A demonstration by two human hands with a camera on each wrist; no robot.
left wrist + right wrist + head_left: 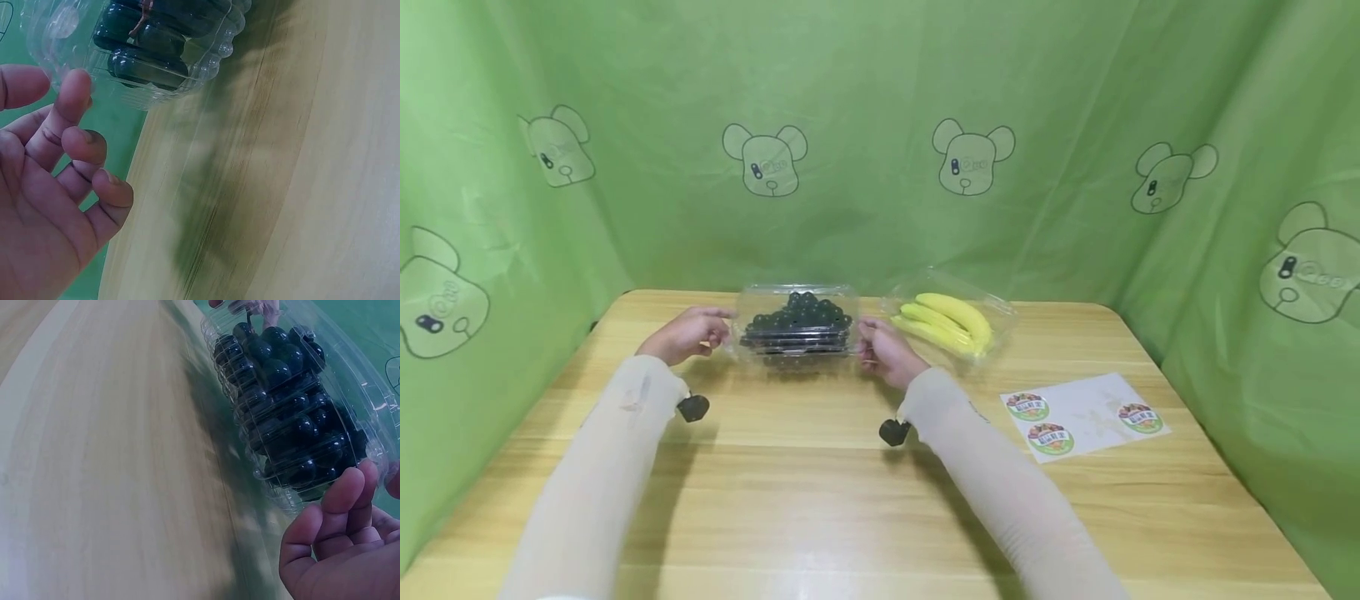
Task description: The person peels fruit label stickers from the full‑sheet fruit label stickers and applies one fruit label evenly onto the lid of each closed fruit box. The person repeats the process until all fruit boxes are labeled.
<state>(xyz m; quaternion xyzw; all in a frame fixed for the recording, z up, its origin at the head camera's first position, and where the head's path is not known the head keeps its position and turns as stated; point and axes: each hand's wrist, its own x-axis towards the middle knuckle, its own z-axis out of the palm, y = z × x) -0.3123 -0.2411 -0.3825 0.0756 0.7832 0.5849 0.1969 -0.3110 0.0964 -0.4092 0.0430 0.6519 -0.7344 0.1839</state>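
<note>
A clear plastic clamshell box (797, 340) holds a bunch of dark grapes (805, 310). It seems lifted a little off the table, with its shadow cast below. My left hand (688, 333) pinches the box's left end between thumb and index finger; in the left wrist view the other fingers (94, 147) are loosely bent. At the opposite end, my right hand (889, 348) grips the rim. Its bent fingers (344, 494) lie against the plastic in the right wrist view, where the thumb is mostly cut off by the frame edge.
Just right of the grape box stands another clear box (1000, 307) with yellow bananas (951, 321). A white sheet (1093, 404) with round fruit stickers (1051, 439) lies at the right of the wooden table (790, 500). Green curtains (865, 225) hang close behind and on both sides.
</note>
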